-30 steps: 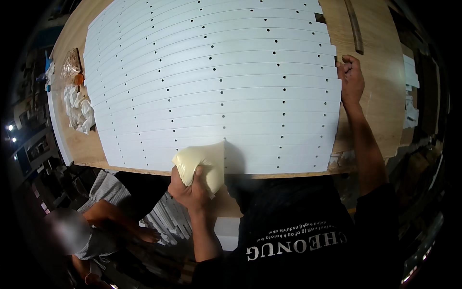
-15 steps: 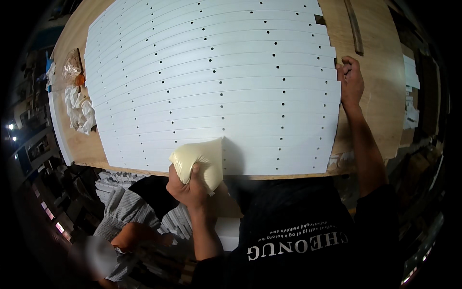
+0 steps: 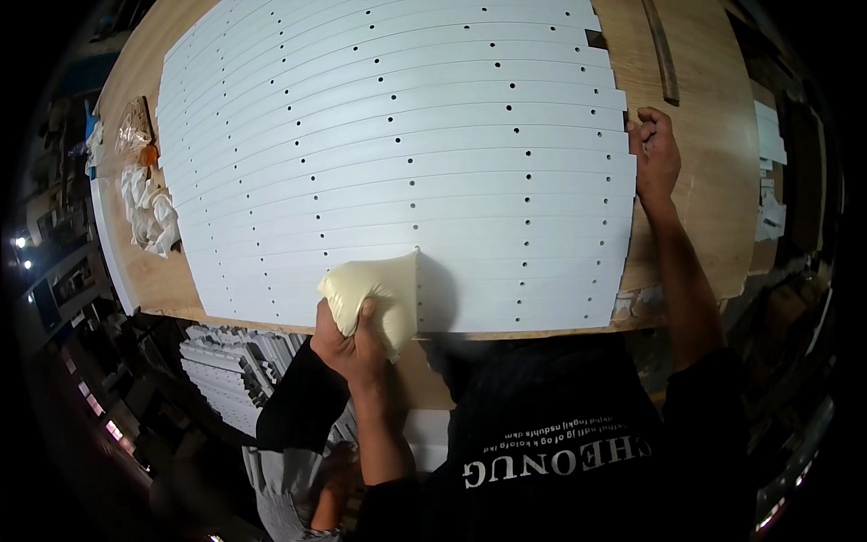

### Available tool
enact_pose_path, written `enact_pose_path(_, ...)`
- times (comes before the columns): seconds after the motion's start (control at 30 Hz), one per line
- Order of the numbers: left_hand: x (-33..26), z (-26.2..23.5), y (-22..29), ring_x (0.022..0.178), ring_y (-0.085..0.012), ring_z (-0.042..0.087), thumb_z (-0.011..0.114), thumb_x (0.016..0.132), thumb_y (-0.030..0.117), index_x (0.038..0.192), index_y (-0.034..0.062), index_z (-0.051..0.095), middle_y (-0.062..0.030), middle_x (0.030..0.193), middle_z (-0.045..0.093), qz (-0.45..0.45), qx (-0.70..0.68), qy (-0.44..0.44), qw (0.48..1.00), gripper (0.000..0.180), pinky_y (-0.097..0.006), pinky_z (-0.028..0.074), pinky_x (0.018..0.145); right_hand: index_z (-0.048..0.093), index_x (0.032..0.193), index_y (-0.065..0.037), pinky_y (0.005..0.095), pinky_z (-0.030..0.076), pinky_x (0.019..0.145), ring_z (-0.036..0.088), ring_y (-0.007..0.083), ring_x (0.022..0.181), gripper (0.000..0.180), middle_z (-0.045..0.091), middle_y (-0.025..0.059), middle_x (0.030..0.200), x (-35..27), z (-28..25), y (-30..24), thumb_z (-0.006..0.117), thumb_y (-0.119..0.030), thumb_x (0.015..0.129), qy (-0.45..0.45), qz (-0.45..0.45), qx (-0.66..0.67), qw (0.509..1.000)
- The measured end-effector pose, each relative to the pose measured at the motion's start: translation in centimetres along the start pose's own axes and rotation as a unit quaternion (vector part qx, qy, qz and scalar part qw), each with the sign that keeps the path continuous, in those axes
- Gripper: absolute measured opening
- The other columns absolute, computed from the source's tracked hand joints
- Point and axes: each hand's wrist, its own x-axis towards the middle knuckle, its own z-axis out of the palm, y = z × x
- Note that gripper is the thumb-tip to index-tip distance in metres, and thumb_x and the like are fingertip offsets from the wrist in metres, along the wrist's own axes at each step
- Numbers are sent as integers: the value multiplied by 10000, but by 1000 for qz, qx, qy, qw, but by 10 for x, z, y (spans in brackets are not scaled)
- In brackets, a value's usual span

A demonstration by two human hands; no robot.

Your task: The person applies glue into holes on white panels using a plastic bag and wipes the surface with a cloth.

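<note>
- Two hands on the job: left hand (image 3: 354, 341) clenched round a cream bag (image 3: 375, 294), squeezed from below, tip up.
- Bag tip touches the white slats (image 3: 397, 144), at a hole near their near edge.
- Right hand (image 3: 657, 155) lies flat, fingers curled over the right ends of the slats, gripping nothing else.
- Slats lie side by side on the wood table (image 3: 713, 181), rows of small dark holes across them.
- Dark strip (image 3: 662, 50) on the table, far right, apart from the slats.
- White rags (image 3: 149, 210) and a clear wrapper (image 3: 133, 126) left of the slats, on the table.
- More white slats stacked (image 3: 226, 370) below the table's near edge, left of my arm.
</note>
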Motion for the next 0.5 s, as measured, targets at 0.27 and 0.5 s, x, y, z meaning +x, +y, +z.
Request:
enact_pose_path(0.27,5,7,-6,681,-116,604,693,820,147,910,-52,625,-92,785,663,-8,-21,28,999,229,-234,478,647,536,1096,-89,352,441,619,556,208,659,310,548,34,705,-1,1,0,610,-276,860,4,-6,-1,1000)
enact_pose_path(0.5,15,11,5,680,-112,588,698,827,172,910,-52,616,-84,780,660,-8,-31,27,999,252,-234,471,648,537,1100,-91,356,436,616,548,208,656,308,523,32,690,-1,1,4,611,-270,860,3,-6,-1,1000)
